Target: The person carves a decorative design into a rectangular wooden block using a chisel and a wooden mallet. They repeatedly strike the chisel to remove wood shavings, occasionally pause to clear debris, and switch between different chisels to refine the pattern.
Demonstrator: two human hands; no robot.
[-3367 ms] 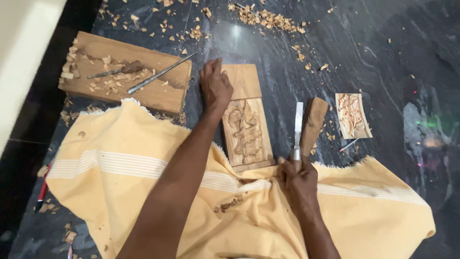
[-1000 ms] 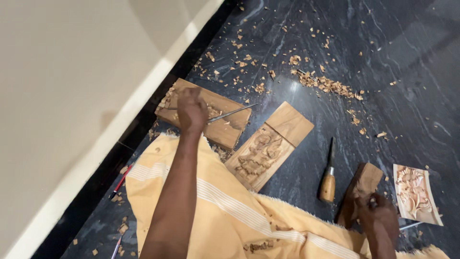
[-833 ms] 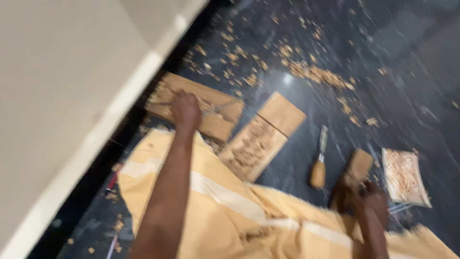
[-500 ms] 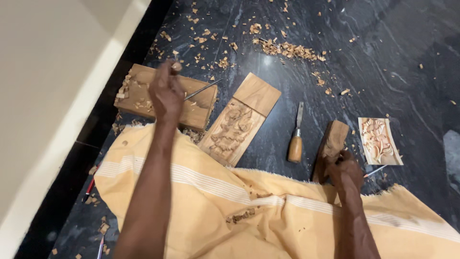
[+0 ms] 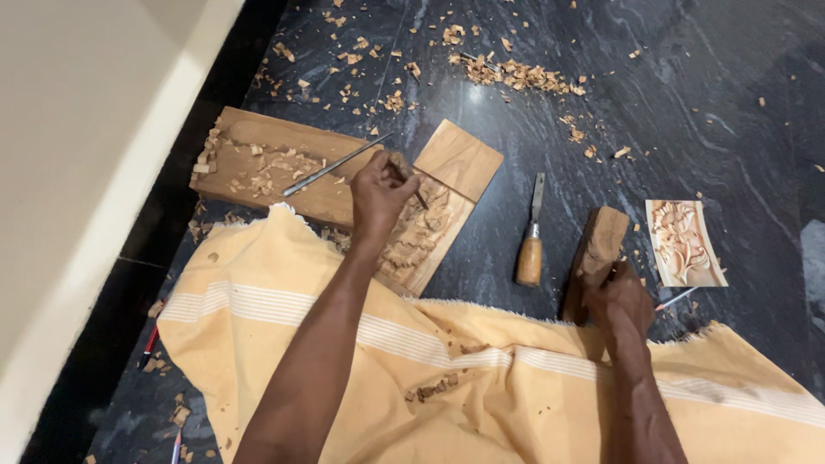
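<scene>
Carved panel [image 5: 421, 228] lies flat on the floor [image 5: 739, 112], directly under the left hand [image 5: 380, 191], which grips a thin tool [image 5: 411, 185] against it. Right hand [image 5: 620, 301] clenches the wooden mallet [image 5: 597, 253], ready beside; a chisel [image 5: 530, 241] rests between both hands.

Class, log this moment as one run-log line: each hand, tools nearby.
left hand: grips thin chisel over carved panel | right hand: holds wooden mallet | floor: wooden-handled chisel

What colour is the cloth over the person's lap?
Pale yellow-orange cloth with white stripes, seen in the head view.
</scene>
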